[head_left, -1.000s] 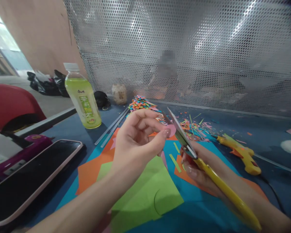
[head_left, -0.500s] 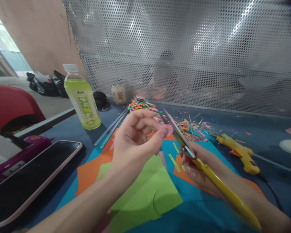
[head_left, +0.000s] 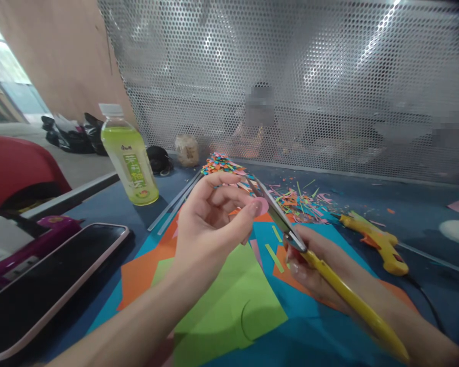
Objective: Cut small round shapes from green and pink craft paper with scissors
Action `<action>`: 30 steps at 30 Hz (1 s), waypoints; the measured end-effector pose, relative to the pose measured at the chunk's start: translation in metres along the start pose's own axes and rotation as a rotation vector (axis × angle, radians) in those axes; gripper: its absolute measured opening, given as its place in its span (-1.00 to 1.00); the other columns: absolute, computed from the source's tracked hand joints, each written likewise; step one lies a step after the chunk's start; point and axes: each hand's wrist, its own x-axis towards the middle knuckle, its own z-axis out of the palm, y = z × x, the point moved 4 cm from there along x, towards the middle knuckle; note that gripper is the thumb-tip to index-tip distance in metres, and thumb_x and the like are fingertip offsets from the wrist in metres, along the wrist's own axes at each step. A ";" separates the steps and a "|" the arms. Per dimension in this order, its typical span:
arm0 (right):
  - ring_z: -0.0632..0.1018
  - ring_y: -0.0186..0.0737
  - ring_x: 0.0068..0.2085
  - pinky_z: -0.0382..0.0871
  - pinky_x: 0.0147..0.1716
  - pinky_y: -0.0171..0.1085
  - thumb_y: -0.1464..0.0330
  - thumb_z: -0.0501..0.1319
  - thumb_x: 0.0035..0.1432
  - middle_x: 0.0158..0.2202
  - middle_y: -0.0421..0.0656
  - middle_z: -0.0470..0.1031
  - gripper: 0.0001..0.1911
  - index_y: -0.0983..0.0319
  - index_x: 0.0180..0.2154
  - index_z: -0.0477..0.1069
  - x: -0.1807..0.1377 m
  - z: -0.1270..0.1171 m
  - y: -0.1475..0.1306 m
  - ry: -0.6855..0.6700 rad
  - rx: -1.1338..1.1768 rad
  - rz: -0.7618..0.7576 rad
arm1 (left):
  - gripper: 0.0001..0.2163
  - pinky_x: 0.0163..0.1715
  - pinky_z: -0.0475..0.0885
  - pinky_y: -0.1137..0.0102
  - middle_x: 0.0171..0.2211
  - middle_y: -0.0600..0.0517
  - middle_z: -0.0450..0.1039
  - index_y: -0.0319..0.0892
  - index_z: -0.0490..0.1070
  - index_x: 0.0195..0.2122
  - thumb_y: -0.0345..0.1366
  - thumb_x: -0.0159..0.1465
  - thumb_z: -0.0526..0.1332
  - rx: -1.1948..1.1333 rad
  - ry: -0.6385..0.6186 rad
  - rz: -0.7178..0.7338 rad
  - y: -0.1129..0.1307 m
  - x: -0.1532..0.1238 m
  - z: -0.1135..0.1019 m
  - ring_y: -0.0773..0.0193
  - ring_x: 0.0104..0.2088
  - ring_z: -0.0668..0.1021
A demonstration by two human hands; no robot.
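My left hand (head_left: 210, 224) is raised over the table, thumb and fingers pinched on a small pink paper piece (head_left: 262, 206). My right hand (head_left: 321, 265) grips yellow-handled scissors (head_left: 329, 278), whose metal blades (head_left: 273, 209) meet the pink piece at my left fingertips. Under both hands lie sheets of coloured paper: green (head_left: 229, 300), orange (head_left: 143, 270) and blue (head_left: 313, 326).
A green drink bottle (head_left: 128, 153) stands at the left. A phone (head_left: 49, 280) and a purple tool (head_left: 26, 244) lie at the near left. A yellow glue gun (head_left: 375, 239) rests at the right. Paper scraps (head_left: 294, 199) and a scrap pile (head_left: 220, 163) lie before a perforated metal screen (head_left: 290, 76).
Both hands with the pink piece and scissors have shifted slightly left and down; the blades stay at the paper.
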 end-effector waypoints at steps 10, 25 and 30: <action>0.19 -0.39 -0.52 0.11 -0.60 -0.38 0.29 0.18 0.10 -0.52 -0.32 0.09 -0.75 0.16 -0.44 0.08 0.004 0.001 0.007 -0.016 -0.048 -0.040 | -0.78 -0.74 0.29 0.59 -0.53 0.14 0.40 -0.14 0.33 -0.31 -0.43 0.03 0.31 0.011 0.035 0.010 0.000 0.001 -0.001 0.46 -0.59 0.40; 0.25 -0.36 -0.59 0.11 -0.66 -0.35 0.05 0.19 0.02 -0.57 -0.30 0.16 -0.64 0.14 -0.48 0.12 0.016 -0.029 0.012 0.429 -0.170 0.112 | -0.76 -0.64 0.38 0.54 -0.48 0.07 0.48 -0.13 0.42 -0.25 -0.46 0.04 0.30 0.117 0.014 -0.002 -0.004 0.003 -0.003 0.37 -0.50 0.50; 0.22 -0.39 -0.57 0.12 -0.63 -0.37 0.07 0.19 0.03 -0.55 -0.33 0.15 -0.64 0.15 -0.44 0.11 0.015 -0.022 0.007 0.315 -0.139 0.037 | -0.65 -0.65 0.39 0.54 -0.36 0.05 0.51 -0.09 0.38 -0.15 -0.48 0.02 0.30 0.089 0.014 -0.006 -0.005 0.003 -0.004 0.36 -0.46 0.53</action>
